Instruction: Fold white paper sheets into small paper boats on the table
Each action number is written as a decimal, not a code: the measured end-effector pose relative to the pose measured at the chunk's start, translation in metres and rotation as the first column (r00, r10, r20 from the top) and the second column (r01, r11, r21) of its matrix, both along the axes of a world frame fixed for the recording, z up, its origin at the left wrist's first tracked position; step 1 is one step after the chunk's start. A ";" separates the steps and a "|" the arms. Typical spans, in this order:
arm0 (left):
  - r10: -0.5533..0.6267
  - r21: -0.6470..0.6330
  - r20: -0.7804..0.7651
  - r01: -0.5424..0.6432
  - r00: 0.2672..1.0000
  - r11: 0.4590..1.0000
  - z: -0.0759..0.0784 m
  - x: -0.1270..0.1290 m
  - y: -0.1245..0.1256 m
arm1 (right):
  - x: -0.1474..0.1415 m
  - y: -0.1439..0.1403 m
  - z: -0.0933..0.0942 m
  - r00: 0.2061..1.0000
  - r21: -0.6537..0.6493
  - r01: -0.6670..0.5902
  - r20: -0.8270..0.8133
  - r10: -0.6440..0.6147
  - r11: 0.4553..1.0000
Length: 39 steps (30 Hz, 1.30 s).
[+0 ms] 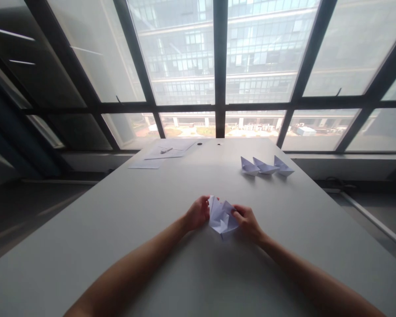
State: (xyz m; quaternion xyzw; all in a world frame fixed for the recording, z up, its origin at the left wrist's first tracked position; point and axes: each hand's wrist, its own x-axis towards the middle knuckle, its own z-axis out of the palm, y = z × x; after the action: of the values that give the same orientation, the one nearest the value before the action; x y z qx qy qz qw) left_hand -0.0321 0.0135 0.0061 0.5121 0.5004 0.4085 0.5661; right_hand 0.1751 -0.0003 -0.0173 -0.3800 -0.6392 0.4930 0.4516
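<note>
A partly folded piece of white paper (221,217) is held just above the grey table (152,220) in the middle. My left hand (198,213) pinches its left edge. My right hand (247,221) pinches its right corner. Both hands grip the same paper, pulling its sides apart. Three finished white paper boats (265,167) stand in a row at the far right of the table.
Flat sheets of paper (166,152) with a pen on them lie at the far left of the table. Two small dark holes (199,143) sit near the far edge. Large windows rise behind the table.
</note>
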 end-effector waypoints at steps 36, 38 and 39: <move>-0.158 0.263 0.081 0.132 0.984 0.956 -0.014 0.010 -0.019 | 0.014 0.015 0.004 0.870 0.419 0.370 0.156 -0.467 0.829; -0.162 0.270 0.065 0.139 0.985 0.953 -0.015 0.009 -0.018 | 0.014 0.016 0.003 0.892 0.289 0.389 0.120 -0.436 0.875; -0.159 0.273 0.061 0.137 0.985 0.952 -0.015 0.009 -0.018 | 0.015 0.017 0.003 0.899 0.236 0.393 0.104 -0.425 0.889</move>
State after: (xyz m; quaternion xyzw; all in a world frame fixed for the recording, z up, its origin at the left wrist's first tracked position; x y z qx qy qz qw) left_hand -0.0232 -0.0048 -0.0093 0.6027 0.3771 0.4495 0.5409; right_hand 0.1899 0.0164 -0.0139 -0.4935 -0.6252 0.2860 0.5326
